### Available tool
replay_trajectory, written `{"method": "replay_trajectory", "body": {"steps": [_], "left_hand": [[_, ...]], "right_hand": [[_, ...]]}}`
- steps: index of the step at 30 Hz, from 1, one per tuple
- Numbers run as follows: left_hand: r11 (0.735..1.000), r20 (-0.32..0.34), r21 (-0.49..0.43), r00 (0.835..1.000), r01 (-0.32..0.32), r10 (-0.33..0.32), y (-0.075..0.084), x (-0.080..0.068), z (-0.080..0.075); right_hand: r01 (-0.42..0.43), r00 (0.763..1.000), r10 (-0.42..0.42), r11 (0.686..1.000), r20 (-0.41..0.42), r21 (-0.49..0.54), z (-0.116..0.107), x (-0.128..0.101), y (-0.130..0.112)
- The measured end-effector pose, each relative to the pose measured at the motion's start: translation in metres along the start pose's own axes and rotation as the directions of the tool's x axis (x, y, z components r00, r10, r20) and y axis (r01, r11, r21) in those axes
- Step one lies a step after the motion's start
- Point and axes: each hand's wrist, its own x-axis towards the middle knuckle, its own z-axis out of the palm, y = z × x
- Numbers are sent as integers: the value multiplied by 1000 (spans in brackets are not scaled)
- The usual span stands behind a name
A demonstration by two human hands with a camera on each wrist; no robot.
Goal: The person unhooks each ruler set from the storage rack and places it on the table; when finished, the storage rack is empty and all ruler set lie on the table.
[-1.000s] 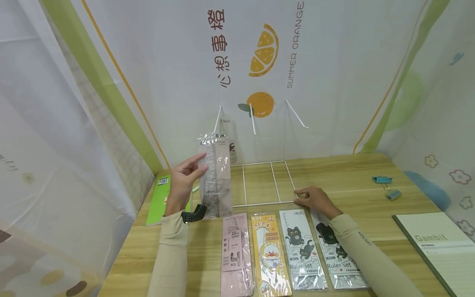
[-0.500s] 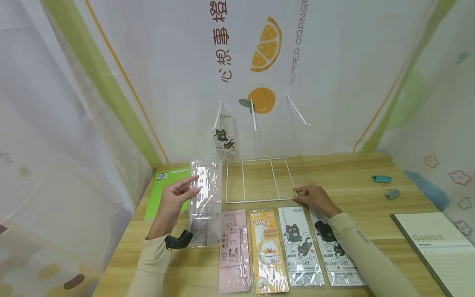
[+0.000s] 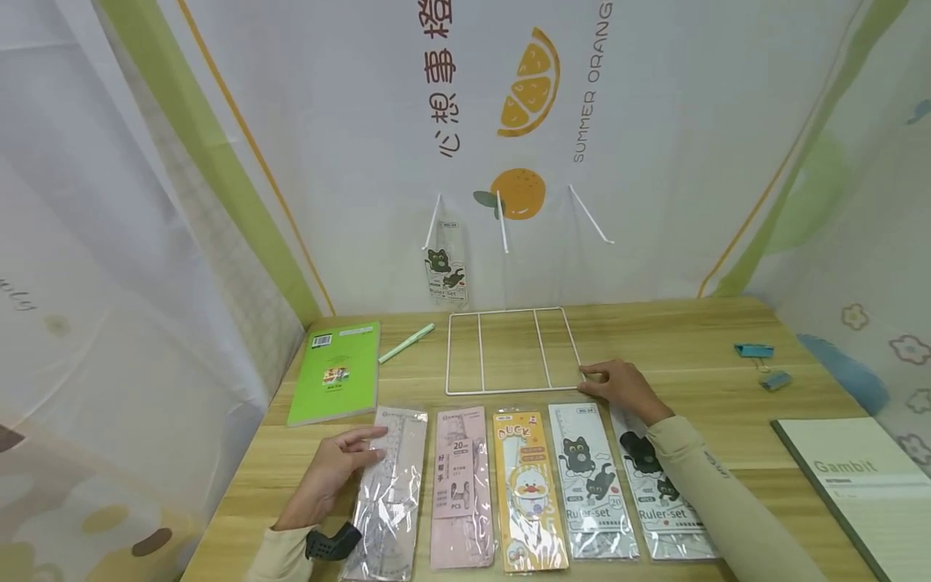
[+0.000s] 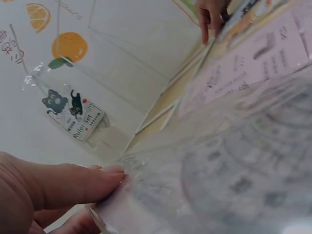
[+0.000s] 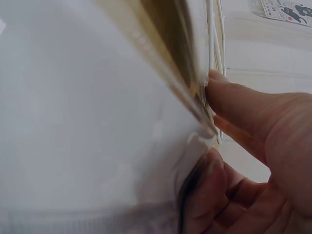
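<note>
My left hand (image 3: pixel 330 473) pinches the left edge of a clear-wrapped ruler set (image 3: pixel 393 493), which lies at the left end of a row. In the left wrist view the thumb (image 4: pixel 92 180) presses on its wrapper. My right hand (image 3: pixel 624 390) pinches the front right corner of a white wire display rack (image 3: pixel 509 391). The rack's base lies on the table and hooks stick out above. From its left hook hangs a black-cat ruler set (image 3: pixel 445 271). The right wrist view has a blurred packet (image 5: pixel 97 122) close to the camera, beside the right hand.
Rightward in the row lie a pink ruler set (image 3: pixel 461 493), a yellow duck set (image 3: pixel 529 493) and two cat sets, one cat set (image 3: pixel 592 485) beside the other. A green booklet (image 3: pixel 336 376), a pen (image 3: pixel 407 343), binder clips (image 3: pixel 754 350) and a notebook (image 3: pixel 844 465) lie around.
My left hand has moved down and toward me from the left hook with the ruler set, laying it on the table. The hanging cat set and pen are uncovered. The right hand stays put.
</note>
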Motion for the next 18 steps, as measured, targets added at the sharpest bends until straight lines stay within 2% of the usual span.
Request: {"method": "replay_trajectory", "body": {"steps": [6,10,15,18], "left_hand": [[998,-44,52,999,-18,20,-7,3,7],[986,-60,154,996,-59,69,-9,4,10],[942,-49,314,988,-121,143,-14,4,12],[903,-23,396,982,-164,188,-16,5,13]], "right_hand": [[5,1000,-5,1000,-5,7,0,-1,0],[15,1000,-15,1000,-12,4,-1,-1,-1],[17,1000,-16,1000,-13,9,0,-1,-1],[6,1000,-6,1000,-13,9,0,-1,-1]]}}
